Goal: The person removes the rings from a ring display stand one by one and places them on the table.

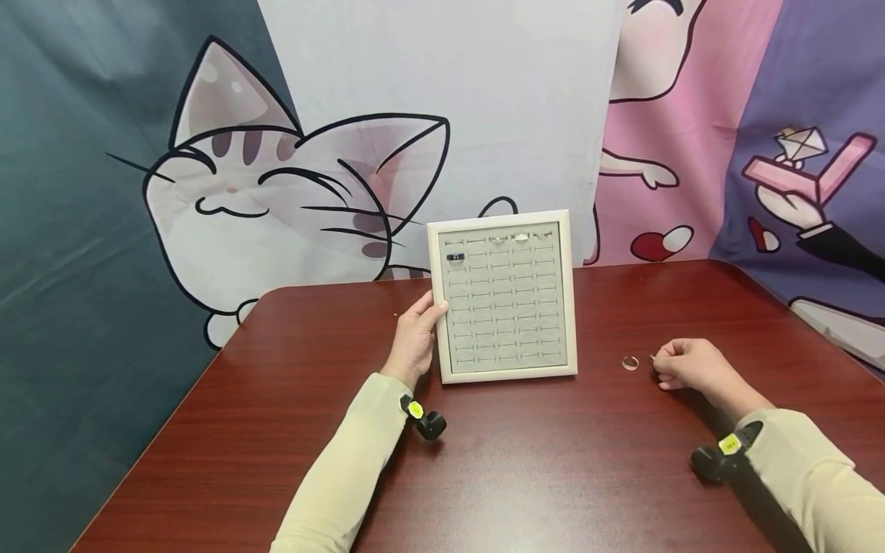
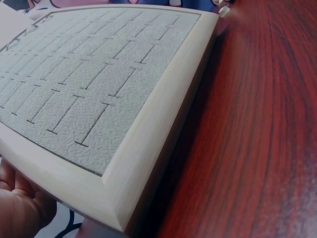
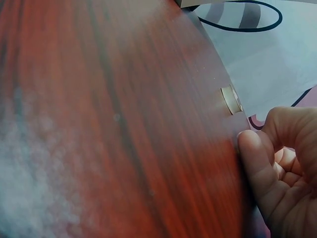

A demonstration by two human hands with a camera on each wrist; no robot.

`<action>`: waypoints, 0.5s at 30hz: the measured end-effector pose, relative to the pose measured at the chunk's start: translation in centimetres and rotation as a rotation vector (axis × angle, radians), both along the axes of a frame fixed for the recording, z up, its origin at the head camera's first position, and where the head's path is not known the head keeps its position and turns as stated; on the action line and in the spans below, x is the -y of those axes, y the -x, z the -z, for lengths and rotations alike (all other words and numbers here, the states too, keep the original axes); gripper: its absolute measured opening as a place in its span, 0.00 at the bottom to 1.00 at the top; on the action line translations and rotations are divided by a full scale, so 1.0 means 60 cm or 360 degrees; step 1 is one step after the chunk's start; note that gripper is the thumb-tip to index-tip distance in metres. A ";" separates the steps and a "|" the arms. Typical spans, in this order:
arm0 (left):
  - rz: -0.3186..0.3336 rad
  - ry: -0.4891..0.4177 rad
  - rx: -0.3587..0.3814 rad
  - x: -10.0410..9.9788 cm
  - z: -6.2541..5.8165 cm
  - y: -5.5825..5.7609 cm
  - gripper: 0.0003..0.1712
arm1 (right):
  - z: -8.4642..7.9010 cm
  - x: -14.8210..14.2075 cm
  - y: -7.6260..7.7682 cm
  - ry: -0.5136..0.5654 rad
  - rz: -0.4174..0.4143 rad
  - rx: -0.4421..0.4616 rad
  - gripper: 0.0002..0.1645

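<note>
A ring display board with a cream frame and a grey slotted pad stands tilted on the table. My left hand grips its left edge, thumb on the front. In the left wrist view, fingers show beside the frame. Three light-coloured rings sit in the top row, and a dark blue ring sits at the left below. My right hand pinches a small shiny piece, apparently a ring, mostly hidden by thumb and finger. A gold-coloured ring lies on the table just left of that hand.
The dark red wooden table extends around both arms. Behind it hangs a cartoon-printed cloth. Small black cameras are strapped to both wrists.
</note>
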State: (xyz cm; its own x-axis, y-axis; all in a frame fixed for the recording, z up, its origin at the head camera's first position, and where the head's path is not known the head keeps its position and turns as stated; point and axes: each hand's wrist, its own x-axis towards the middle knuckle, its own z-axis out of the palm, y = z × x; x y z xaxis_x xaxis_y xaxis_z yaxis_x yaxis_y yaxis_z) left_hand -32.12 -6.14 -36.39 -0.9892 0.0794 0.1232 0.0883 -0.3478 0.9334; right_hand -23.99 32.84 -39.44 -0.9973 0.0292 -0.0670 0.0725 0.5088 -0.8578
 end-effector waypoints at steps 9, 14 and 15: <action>0.0025 0.0001 -0.0001 0.001 0.000 -0.001 0.20 | 0.001 0.000 -0.001 -0.0010 0.0008 0.0024 0.06; 0.0019 0.0013 0.0005 0.001 -0.002 0.000 0.20 | -0.003 0.000 -0.002 0.0059 0.0050 0.0016 0.06; 0.0015 0.0014 0.0011 0.001 -0.001 0.001 0.20 | -0.005 0.000 -0.002 0.0079 0.0060 0.0007 0.07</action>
